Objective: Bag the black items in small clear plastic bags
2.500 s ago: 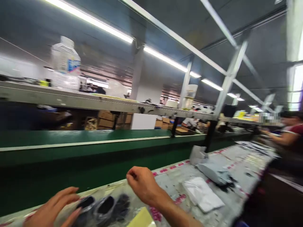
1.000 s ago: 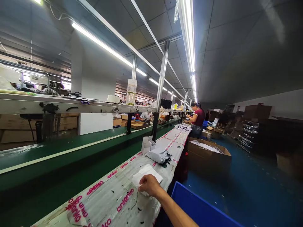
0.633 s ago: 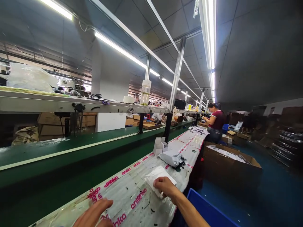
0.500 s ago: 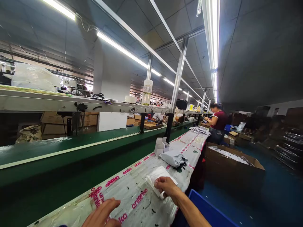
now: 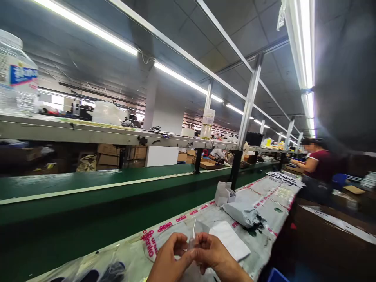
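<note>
My left hand (image 5: 169, 258) and my right hand (image 5: 213, 256) meet at the bottom middle, fingertips pinched together on a thin clear plastic bag (image 5: 193, 234) held upright between them. Just right of my hands a stack of white bags (image 5: 230, 243) lies flat on the plastic-covered worktable (image 5: 173, 227) printed with pink "anko" lettering. Dark items in clear wrap (image 5: 113, 270) lie at the bottom left near my left hand.
A grey mailer bag (image 5: 242, 213) and a small white box (image 5: 223, 192) lie farther along the table. A green conveyor belt (image 5: 88, 188) runs behind it under a metal shelf (image 5: 88, 133) bearing a water bottle (image 5: 16, 78). Another person (image 5: 315, 168) works at the far right.
My right hand lifted a thin clear bag off the white stack and drew it in; my left hand came up to meet it. The view swung left and down.
</note>
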The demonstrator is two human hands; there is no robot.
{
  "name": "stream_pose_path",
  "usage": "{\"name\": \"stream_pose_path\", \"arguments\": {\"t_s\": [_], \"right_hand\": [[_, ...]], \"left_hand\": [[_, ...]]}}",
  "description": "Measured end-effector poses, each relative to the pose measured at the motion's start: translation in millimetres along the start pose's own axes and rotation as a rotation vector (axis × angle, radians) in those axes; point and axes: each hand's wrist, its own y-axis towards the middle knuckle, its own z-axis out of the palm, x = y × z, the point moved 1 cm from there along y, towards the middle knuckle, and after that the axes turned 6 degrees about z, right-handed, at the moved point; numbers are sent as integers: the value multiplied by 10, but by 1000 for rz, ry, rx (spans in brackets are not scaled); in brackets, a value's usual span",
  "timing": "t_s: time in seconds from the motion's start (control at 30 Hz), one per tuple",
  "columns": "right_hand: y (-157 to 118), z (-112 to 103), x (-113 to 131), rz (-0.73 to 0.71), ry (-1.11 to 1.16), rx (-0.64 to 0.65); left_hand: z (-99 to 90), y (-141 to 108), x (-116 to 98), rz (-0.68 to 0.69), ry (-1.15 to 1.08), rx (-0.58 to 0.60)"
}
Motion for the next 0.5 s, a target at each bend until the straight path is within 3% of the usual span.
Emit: {"name": "stream_pose_path", "arguments": {"t_s": [0.17,0.33,0.5], "right_hand": [[88,492,95,-5,75,143],[180,780,136,-8,187,57],[255,877,137,-16,311,1]], "left_hand": [[-355,-66,-6,-51,-117,-58],[-826,-275,-52,-90,-123,-162],[-1130,-475,-126,-93,-92,-326]]}}
